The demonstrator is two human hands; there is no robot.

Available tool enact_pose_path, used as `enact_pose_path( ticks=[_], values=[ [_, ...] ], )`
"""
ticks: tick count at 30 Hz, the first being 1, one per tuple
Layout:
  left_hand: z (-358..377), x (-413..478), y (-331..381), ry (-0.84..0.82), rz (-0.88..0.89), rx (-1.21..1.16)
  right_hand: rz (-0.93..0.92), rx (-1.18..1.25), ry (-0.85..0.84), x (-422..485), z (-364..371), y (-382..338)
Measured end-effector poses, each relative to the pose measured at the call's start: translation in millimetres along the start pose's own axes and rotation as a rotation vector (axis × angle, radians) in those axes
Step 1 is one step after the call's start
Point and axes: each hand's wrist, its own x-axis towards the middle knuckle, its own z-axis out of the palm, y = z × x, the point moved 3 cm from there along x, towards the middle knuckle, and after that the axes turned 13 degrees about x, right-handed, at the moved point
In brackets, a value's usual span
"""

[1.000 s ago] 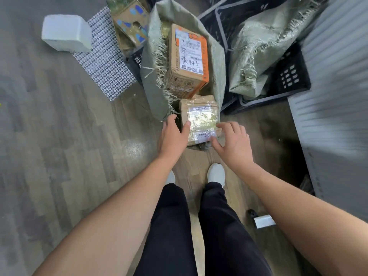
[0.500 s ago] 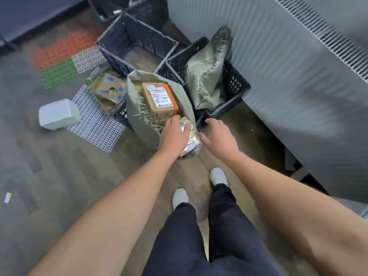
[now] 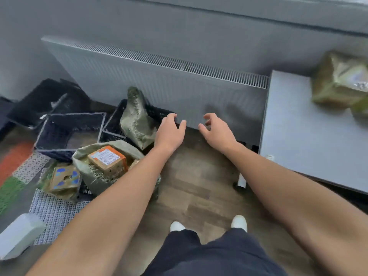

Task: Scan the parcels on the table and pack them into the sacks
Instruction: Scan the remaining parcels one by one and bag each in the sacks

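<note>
Our left hand (image 3: 169, 134) and right hand (image 3: 218, 133) hover side by side above the floor (image 3: 195, 176), in front of the radiator (image 3: 159, 82). Both are empty, with fingers loosely bent and gripping nothing. We judge they are free because the next parcel has yet to be fetched.

The open sack (image 3: 90, 183) stands on the floor at the near left, its mouth spread wide so parcels can drop in from above. An orange-taped box (image 3: 107, 158) sits in it with the label facing up. A sliver of another parcel shows beside it, mostly hidden by our left forearm. A second sack (image 3: 137, 124) slumps in a black crate (image 3: 112, 124) just beyond, near the radiator, and the crate probably props it up. A spotted carton (image 3: 63, 179) lies on the floor left of the open sack, outside it.

The work left is to the right. On the grey bench (image 3: 302, 140) a taped brown parcel (image 3: 338, 82) sits at the far right, blurred and well apart from both hands. We expect the right hand to reach it first, and it needs scanning before it goes into a sack. No scanner shows.
</note>
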Motion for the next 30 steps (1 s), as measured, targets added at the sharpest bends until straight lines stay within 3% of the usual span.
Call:
enact_pose_path(
  ticks=[11,17,22,30],
  values=[
    [79.6,-41.5,239.4,-0.127,0.359,0.026,0.222,0.137,0.331,-75.5,-231.8,113.4],
    [136.3,-73.6,341.3,-0.194,0.452,0.006,0.309,0.163,0.428,-114.7,-329.6,183.6],
    [171.3,-87.6,392.4,-0.209,0.479,0.02,0.338,0.174,0.47,-126.0,-378.3,221.8],
    [203.3,-63.2,424.9,-0.254,0.471,0.054,0.347,0.241,0.476,-105.5,-394.6,250.1]
  ],
)
